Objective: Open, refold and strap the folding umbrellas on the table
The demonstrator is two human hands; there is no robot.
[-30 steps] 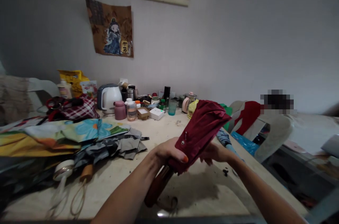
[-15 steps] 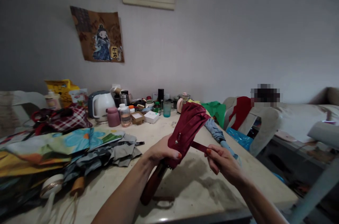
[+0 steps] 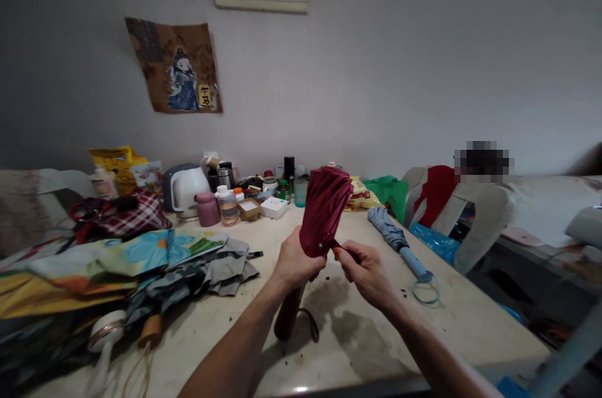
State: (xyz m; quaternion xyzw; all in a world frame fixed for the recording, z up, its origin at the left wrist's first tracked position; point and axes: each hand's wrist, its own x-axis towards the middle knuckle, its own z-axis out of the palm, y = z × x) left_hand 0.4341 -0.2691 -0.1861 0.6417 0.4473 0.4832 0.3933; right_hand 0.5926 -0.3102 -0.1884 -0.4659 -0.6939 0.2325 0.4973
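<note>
A folded dark red umbrella (image 3: 325,207) stands tilted over the table, its brown handle (image 3: 288,316) pointing down toward me with a wrist loop hanging beside it. My left hand (image 3: 298,263) is wrapped round the lower end of the red canopy. On the other side, my right hand (image 3: 360,263) pinches the umbrella's closing strap (image 3: 337,246) close against the fabric, near a small metal snap. Farther right lies a folded light blue umbrella (image 3: 399,241), out of reach of both hands' grip. Other umbrellas (image 3: 179,257), flowered and grey, lie loosely folded at left.
Along the wall stand a kettle (image 3: 187,190), a pink jar (image 3: 207,209), a clear bottle (image 3: 228,207) and small boxes (image 3: 273,207). A plaid bag (image 3: 141,213) sits at left. A green bag (image 3: 390,193) lies near the table's far right edge. Beyond it is a person, blurred.
The red umbrella has been turned more upright. My right hand has brought the strap in from the side to the canopy. The view has shifted slightly, showing more of the blue umbrella.
</note>
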